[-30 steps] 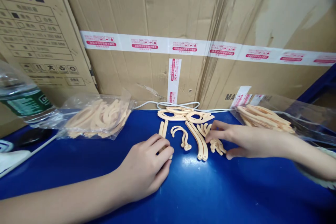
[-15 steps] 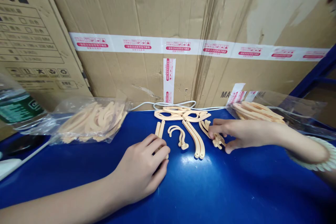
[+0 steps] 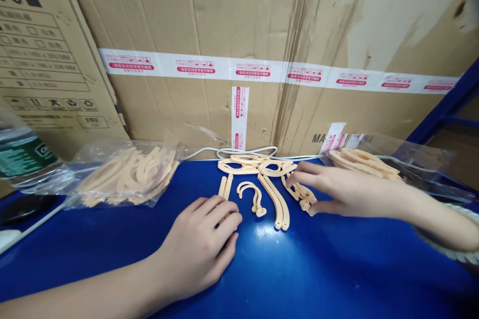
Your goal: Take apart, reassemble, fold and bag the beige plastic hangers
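Basically, L hand (image 3: 204,239) rests palm-down on the blue table (image 3: 299,269), fingers bent and close together over the near ends of two straight strips (image 3: 226,187); far ends stick out past the fingers. Can't tell if it's gripping them or just covering. R hand (image 3: 333,189) is arched, thumb & fingers well apart, fingertips at the far side of some small beige parts (image 3: 305,197), thumb by the near end. Touching, but can't tell if it's a firm hold.

Btwn the hands: hook-shaped pieces (image 3: 256,208) nearer L, then two curved strips (image 3: 278,209), side by side, nearer R. Loop-shaped pieces (image 3: 243,159) lie behind, some overlapping.

Containers: clear bag on the left (image 3: 172,148), full of curved beige pieces (image 3: 130,174), well apart from L hand. Another clear bag on the right (image 3: 419,152), w/ longer beige pieces (image 3: 362,162) stacked in it, just behind R wrist. Bottle w/ green label (image 3: 28,152) at far left, partly out of view.
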The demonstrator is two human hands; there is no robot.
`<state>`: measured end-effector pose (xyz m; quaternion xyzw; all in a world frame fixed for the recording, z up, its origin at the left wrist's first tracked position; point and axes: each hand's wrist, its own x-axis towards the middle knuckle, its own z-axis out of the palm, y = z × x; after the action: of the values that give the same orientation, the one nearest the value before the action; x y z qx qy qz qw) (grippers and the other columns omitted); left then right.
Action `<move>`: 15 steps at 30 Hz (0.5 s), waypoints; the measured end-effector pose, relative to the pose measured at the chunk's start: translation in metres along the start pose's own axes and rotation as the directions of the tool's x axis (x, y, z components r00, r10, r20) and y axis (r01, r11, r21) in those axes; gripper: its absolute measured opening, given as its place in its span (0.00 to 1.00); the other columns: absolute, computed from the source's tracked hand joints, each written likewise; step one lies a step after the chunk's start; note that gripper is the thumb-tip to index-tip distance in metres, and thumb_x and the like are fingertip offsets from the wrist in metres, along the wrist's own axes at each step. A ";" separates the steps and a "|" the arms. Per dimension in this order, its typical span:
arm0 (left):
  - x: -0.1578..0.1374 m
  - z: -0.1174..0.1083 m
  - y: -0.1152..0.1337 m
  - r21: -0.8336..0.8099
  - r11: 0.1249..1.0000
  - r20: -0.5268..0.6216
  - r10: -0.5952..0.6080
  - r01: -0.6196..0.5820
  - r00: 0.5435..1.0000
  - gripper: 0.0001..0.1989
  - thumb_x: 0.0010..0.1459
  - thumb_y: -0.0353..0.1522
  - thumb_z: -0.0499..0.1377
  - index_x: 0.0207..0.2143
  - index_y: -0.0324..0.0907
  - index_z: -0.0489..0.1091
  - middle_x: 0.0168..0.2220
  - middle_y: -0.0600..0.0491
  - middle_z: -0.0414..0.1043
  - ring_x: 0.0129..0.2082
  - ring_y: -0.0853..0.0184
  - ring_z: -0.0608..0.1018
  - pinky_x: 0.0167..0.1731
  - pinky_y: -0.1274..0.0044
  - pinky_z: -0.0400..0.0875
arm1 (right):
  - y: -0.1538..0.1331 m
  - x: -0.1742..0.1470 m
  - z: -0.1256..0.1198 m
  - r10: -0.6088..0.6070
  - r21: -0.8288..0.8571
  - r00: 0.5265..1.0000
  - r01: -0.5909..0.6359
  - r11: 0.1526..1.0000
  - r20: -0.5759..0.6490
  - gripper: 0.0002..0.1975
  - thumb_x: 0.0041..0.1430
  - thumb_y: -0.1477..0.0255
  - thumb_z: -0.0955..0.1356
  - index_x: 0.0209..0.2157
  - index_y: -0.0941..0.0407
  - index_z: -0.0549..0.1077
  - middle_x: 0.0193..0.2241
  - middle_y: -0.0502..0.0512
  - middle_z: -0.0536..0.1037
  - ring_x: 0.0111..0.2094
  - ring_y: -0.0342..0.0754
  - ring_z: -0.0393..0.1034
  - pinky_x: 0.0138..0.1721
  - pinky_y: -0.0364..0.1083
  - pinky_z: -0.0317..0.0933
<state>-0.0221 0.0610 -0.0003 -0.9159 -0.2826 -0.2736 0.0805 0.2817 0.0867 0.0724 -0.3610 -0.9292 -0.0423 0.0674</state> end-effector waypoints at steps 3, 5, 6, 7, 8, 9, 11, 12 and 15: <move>0.000 0.000 0.000 0.002 1.000 0.012 0.016 -0.016 1.000 0.07 0.60 0.27 0.53 0.39 0.41 0.70 0.40 0.50 0.74 0.38 0.59 0.74 0.36 0.67 0.66 | -0.027 0.010 0.006 -0.086 0.033 0.994 0.084 0.996 0.068 0.12 0.58 0.74 0.71 0.44 0.56 0.70 0.43 0.59 0.71 0.42 0.52 0.70 0.41 0.48 0.66; -0.001 0.000 0.000 -0.003 1.000 0.017 0.021 -0.020 1.000 0.07 0.61 0.27 0.53 0.39 0.41 0.70 0.40 0.50 0.74 0.37 0.60 0.74 0.35 0.68 0.66 | -0.039 0.014 0.013 -0.099 0.010 0.992 0.098 0.995 0.082 0.09 0.59 0.73 0.70 0.42 0.56 0.71 0.40 0.58 0.71 0.42 0.54 0.68 0.43 0.52 0.64; -0.001 0.001 0.000 -0.008 1.000 0.018 0.022 -0.022 1.000 0.07 0.61 0.27 0.53 0.39 0.41 0.69 0.40 0.50 0.74 0.37 0.60 0.74 0.35 0.68 0.66 | -0.043 0.015 0.017 -0.098 0.013 0.991 0.098 0.995 0.096 0.08 0.60 0.73 0.70 0.41 0.56 0.71 0.39 0.58 0.71 0.41 0.54 0.68 0.43 0.52 0.64; -0.002 0.001 -0.001 -0.013 1.000 0.016 0.021 -0.021 1.000 0.07 0.61 0.27 0.53 0.39 0.41 0.69 0.40 0.50 0.74 0.37 0.60 0.74 0.35 0.68 0.66 | -0.044 0.015 0.020 -0.093 0.033 0.989 0.089 0.995 0.114 0.06 0.60 0.73 0.70 0.40 0.56 0.71 0.39 0.58 0.70 0.40 0.53 0.68 0.42 0.52 0.64; -0.002 0.001 -0.001 -0.022 1.000 0.014 0.020 -0.019 1.000 0.07 0.61 0.27 0.53 0.38 0.41 0.69 0.40 0.51 0.74 0.37 0.60 0.74 0.36 0.67 0.66 | -0.043 0.015 0.022 -0.084 0.066 0.988 0.076 0.995 0.133 0.05 0.61 0.73 0.69 0.39 0.56 0.71 0.39 0.57 0.70 0.39 0.51 0.68 0.41 0.50 0.65; -0.002 0.002 -0.001 -0.031 0.999 0.010 0.015 -0.015 1.000 0.07 0.61 0.27 0.53 0.38 0.41 0.69 0.39 0.51 0.74 0.37 0.60 0.74 0.36 0.67 0.66 | -0.041 0.015 0.024 -0.073 0.102 0.986 0.058 0.993 0.149 0.03 0.61 0.74 0.68 0.38 0.56 0.72 0.39 0.57 0.70 0.38 0.50 0.69 0.40 0.49 0.65; -0.001 0.001 -0.001 -0.050 0.999 0.006 0.006 -0.006 1.000 0.07 0.60 0.26 0.53 0.37 0.41 0.69 0.39 0.51 0.74 0.37 0.61 0.74 0.37 0.67 0.66 | -0.036 0.016 0.026 -0.054 0.154 0.985 0.028 0.988 0.166 0.02 0.62 0.75 0.68 0.38 0.56 0.72 0.39 0.56 0.70 0.37 0.49 0.69 0.40 0.47 0.65; 0.000 0.001 0.000 -0.057 0.998 0.003 0.005 -0.005 1.000 0.07 0.60 0.26 0.53 0.37 0.41 0.69 0.38 0.51 0.74 0.36 0.61 0.74 0.38 0.66 0.66 | -0.034 0.016 0.026 -0.048 0.161 0.985 0.022 0.987 0.165 0.02 0.62 0.75 0.67 0.38 0.56 0.72 0.38 0.56 0.70 0.37 0.49 0.69 0.40 0.47 0.65; 0.002 0.000 0.000 -0.059 0.998 -0.012 0.020 -0.021 1.000 0.07 0.59 0.25 0.53 0.37 0.40 0.70 0.37 0.51 0.74 0.36 0.61 0.74 0.38 0.66 0.66 | -0.032 0.016 0.024 -0.045 0.147 0.986 0.021 0.989 0.163 0.03 0.62 0.75 0.68 0.39 0.56 0.72 0.39 0.57 0.70 0.39 0.50 0.69 0.41 0.47 0.65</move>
<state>-0.0206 0.0616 0.0002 -0.9191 -0.2645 -0.2862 0.0577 0.2459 0.0770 0.0500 -0.3419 -0.9381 0.0544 0.0150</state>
